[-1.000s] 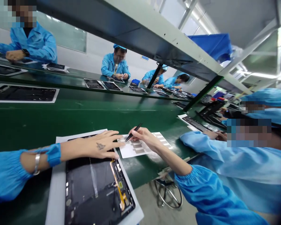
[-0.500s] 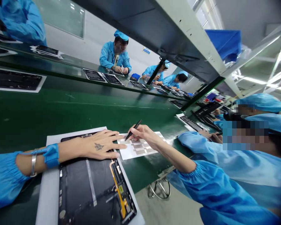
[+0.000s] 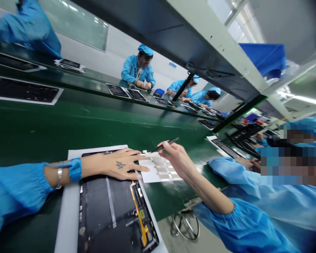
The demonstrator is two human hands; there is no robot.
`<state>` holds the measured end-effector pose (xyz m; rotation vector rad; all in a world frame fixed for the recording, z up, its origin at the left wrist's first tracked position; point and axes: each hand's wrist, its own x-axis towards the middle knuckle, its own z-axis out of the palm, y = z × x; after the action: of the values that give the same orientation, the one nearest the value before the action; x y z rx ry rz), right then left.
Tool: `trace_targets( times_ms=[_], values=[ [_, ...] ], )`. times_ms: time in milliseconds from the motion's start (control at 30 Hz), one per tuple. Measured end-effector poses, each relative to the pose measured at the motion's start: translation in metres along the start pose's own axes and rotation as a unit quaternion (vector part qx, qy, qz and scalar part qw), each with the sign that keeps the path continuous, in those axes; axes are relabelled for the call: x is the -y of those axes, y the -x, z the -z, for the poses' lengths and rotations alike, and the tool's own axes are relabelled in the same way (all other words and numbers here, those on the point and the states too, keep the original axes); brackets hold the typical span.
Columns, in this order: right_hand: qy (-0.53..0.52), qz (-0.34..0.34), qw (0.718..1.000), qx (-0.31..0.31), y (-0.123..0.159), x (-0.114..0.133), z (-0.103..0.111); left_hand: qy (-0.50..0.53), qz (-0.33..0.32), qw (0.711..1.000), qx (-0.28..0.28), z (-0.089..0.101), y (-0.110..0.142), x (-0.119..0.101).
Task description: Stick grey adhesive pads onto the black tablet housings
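Observation:
My left hand point(image 3: 118, 165) lies flat across the upper edge of a dark tablet back housing point(image 3: 107, 211), its fingertips reaching the edge of a white sheet of tan rectangular stickers point(image 3: 160, 168). An orange-and-gold flex cable point(image 3: 140, 214) runs along the tablet's inner side. The tablet rests on a white pad point(image 3: 67, 211). My right hand point(image 3: 176, 158) is shut on black tweezers point(image 3: 165, 144), whose tips are at the sheet's upper left corner. The hand itself hovers by the sheet's upper edge.
A green workbench point(image 3: 94, 123) carries further tablets on white pads point(image 3: 23, 90). A co-worker's blue sleeve point(image 3: 234, 175) is close on my right. Several people in blue work across the bench, under a steel shelf frame point(image 3: 213, 45). A metal stool base point(image 3: 185, 225) stands on the floor.
My right hand has shifted right and the tweezers now lie flatter, no longer steeply angled. My left hand stays in place on the tablet. The whole view has shifted slightly.

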<state>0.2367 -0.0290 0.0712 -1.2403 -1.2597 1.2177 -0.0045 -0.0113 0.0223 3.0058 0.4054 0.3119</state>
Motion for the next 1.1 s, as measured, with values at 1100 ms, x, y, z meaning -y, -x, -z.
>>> trace_targets(
  times_ms=[1100],
  values=[
    [0.017,-0.011,0.996,0.082,-0.03,-0.025,-0.089,-0.001,0.182,0.974,-0.135,0.015,0.094,0.007]
  ],
)
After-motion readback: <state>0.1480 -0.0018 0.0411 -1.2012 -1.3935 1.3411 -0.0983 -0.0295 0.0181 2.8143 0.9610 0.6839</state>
